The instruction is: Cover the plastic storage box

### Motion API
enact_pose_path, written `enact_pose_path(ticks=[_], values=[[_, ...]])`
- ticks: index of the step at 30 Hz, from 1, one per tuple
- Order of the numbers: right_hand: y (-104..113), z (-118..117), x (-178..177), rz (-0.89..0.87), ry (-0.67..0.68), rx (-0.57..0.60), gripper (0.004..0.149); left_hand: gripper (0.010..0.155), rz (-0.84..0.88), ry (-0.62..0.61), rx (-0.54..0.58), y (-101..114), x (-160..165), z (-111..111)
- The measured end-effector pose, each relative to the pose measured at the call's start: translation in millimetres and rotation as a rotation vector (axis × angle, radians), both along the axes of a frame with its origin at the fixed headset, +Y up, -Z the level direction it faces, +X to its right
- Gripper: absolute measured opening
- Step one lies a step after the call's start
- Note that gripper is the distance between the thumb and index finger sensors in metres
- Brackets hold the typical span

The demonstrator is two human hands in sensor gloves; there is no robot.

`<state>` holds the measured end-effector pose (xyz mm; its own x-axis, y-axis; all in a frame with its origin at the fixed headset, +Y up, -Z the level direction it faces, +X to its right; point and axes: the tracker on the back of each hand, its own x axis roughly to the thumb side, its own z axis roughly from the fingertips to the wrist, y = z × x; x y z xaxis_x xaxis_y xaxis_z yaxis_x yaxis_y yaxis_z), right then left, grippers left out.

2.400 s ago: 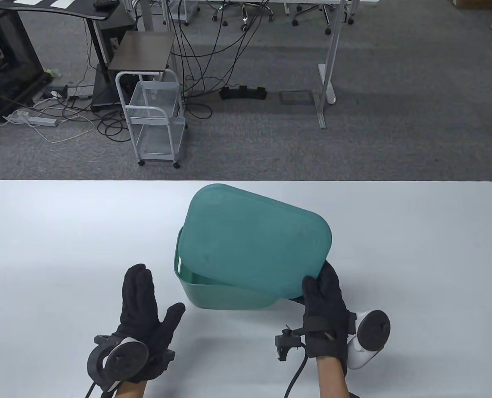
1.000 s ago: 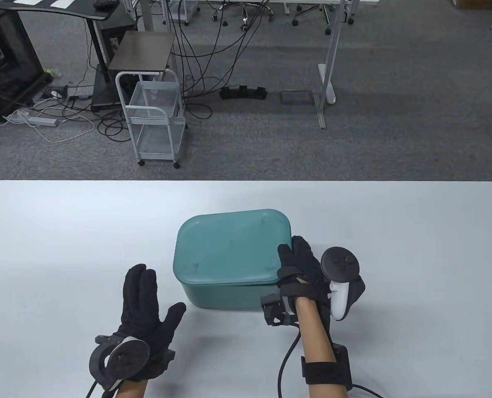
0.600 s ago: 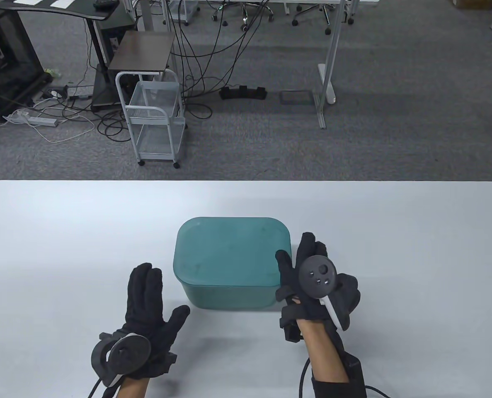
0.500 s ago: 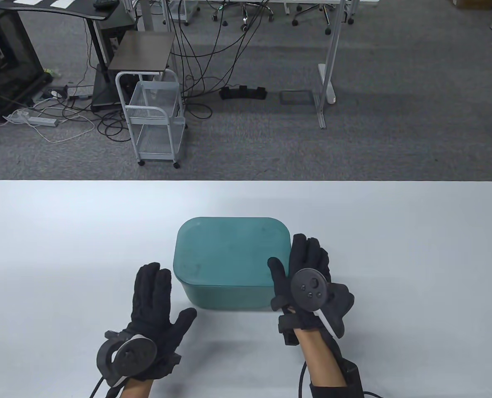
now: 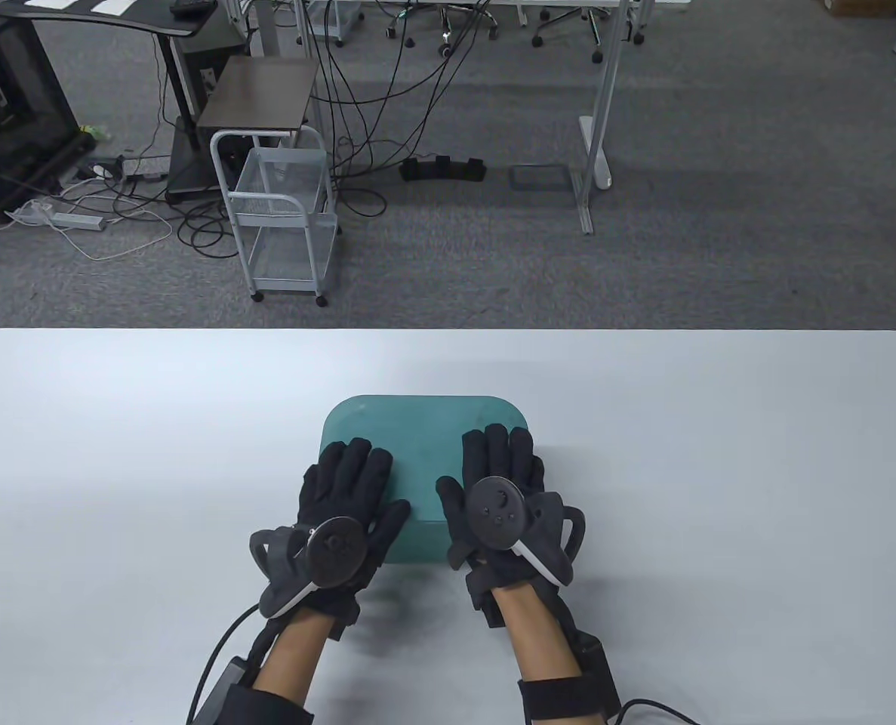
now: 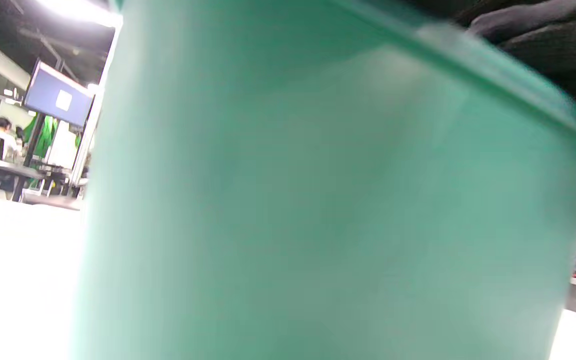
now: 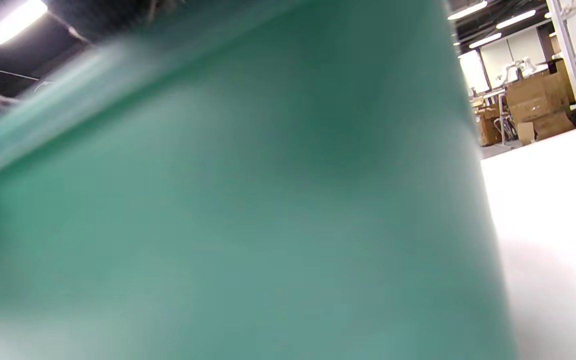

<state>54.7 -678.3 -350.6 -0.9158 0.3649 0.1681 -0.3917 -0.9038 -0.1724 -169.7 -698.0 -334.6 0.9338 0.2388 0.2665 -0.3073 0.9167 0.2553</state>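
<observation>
Sitting near the front edge of the white rounded table (image 5: 115, 423): teal plastic storage box (image 6: 318, 225), flat teal lid (image 5: 425, 423) lying square on top. Pressing down flat, fingers extended together, left hand (image 5: 342, 498) and right hand (image 5: 497, 491), probably seating the lid.

Left hand (image 5: 346, 502) low in the table view, left of centre: palm down, fingers (image 5: 353, 461) extended toward the top of the frame, thumb splayed rightward, tracker (image 5: 334, 551) strapped on the back. Right hand (image 5: 497, 498) just right of it, likewise flat and palm down, fingers (image 5: 500, 449) together, thumb angled leftward, round tracker (image 5: 495, 512) on top. Bare forearms entering from the bottom edge, each banded with a dark strap.
</observation>
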Motion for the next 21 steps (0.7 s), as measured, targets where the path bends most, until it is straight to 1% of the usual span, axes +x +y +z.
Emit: enact_pose_path(ticks=[1, 2, 3, 6, 9, 12, 15, 16, 18, 19, 20, 21], values=[[-10, 1, 0, 0.023, -0.009, 0.014, 0.074, 0.071, 0.036, 0.005, 0.043, -3, 1, 0], [-15, 5, 0, 0.055, -0.030, 0.134, 0.074, 0.071, 0.041, 0.004, 0.049, -7, 1, 0], [-16, 5, -1, 0.067, -0.034, 0.174, 0.073, 0.071, 0.035, 0.011, 0.063, -8, 2, 1], [-17, 5, -2, 0.073, -0.045, 0.153, 0.073, 0.072, -0.013, 0.024, 0.087, -9, 2, 1], [-16, 5, -1, 0.075, -0.036, 0.141, 0.073, 0.071, -0.002, 0.021, 0.085, -9, 3, 1], [-12, 3, -3, 0.100, -0.028, 0.077, 0.072, 0.071, -0.010, 0.021, 0.058, -6, 3, 1], [-1, 2, -7, 0.199, -0.036, 0.008, 0.072, 0.071, 0.010, 0.027, -0.020, -1, 5, 3], [3, 1, -9, 0.224, -0.044, -0.014, 0.072, 0.071, 0.022, 0.023, -0.065, 3, 4, 2], [12, 1, -10, 0.269, -0.057, -0.063, 0.073, 0.074, 0.066, 0.010, -0.117, 9, 1, 3], [18, 1, -9, 0.285, -0.052, -0.086, 0.075, 0.077, 0.108, 0.024, -0.082, 13, -4, 8], [23, 5, -5, 0.266, -0.061, -0.048, 0.076, 0.079, 0.158, 0.036, 0.005, 16, -12, 15], [25, 8, 0, 0.215, -0.080, 0.024, 0.078, 0.082, 0.190, 0.041, 0.054, 18, -19, 19]])
